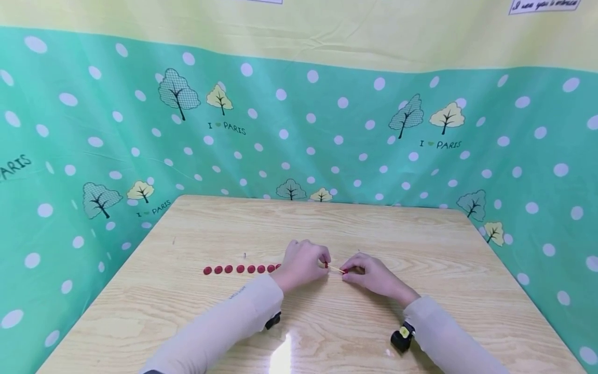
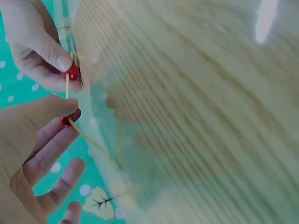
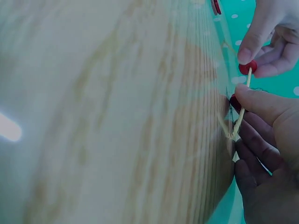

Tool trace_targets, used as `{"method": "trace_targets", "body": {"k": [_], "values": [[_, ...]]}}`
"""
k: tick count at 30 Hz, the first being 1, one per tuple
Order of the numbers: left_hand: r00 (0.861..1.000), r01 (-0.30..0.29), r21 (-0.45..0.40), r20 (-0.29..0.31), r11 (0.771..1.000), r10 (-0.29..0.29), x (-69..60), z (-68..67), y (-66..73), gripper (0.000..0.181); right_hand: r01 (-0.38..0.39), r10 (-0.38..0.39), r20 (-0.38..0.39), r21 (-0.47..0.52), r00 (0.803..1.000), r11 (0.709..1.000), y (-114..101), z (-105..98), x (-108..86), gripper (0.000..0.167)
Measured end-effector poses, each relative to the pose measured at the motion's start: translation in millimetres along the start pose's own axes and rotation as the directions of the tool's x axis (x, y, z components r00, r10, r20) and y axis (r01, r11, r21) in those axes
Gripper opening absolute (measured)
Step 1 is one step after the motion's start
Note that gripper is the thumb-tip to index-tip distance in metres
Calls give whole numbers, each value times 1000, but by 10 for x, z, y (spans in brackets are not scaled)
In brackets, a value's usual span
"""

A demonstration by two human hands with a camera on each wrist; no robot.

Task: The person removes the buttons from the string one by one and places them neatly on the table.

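Note:
My left hand pinches a small round red button between thumb and index finger, its other fingers loosely spread. My right hand pinches a second red button a short way to the right. A thin pale-yellow string runs straight between the two buttons. In the left wrist view a slack stretch of string hangs from the left button. In the right wrist view the string goes past the right thumb towards the tabletop. Fingertips partly cover both buttons.
A row of several red buttons lies on the light wooden table, left of my left hand, which hides its right end. A green and yellow patterned cloth hangs behind and beside the table.

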State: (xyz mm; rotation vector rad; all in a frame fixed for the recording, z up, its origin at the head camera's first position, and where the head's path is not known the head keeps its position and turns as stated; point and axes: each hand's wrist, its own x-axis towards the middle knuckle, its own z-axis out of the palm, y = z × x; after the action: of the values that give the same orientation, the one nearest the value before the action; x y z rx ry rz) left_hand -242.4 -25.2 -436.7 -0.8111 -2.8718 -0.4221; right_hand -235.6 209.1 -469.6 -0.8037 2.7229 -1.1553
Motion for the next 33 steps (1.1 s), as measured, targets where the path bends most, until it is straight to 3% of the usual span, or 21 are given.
{"method": "trace_targets", "body": {"k": [14, 24, 33], "values": [[999, 39, -44, -24, 998, -40, -154, -254, -258, 15, -4, 3, -6, -14, 1000, 1000, -18, 1, 0, 16], [998, 57, -58, -38, 997, -59, -228, -355, -424, 18, -7, 7, 7, -2, 1000, 1000, -32, 2, -1, 17], [995, 77, -23, -60, 997, -79, -332, -472, -566, 15, -21, 21, 8, -2, 1000, 1000, -33, -9, -6, 19]]}}
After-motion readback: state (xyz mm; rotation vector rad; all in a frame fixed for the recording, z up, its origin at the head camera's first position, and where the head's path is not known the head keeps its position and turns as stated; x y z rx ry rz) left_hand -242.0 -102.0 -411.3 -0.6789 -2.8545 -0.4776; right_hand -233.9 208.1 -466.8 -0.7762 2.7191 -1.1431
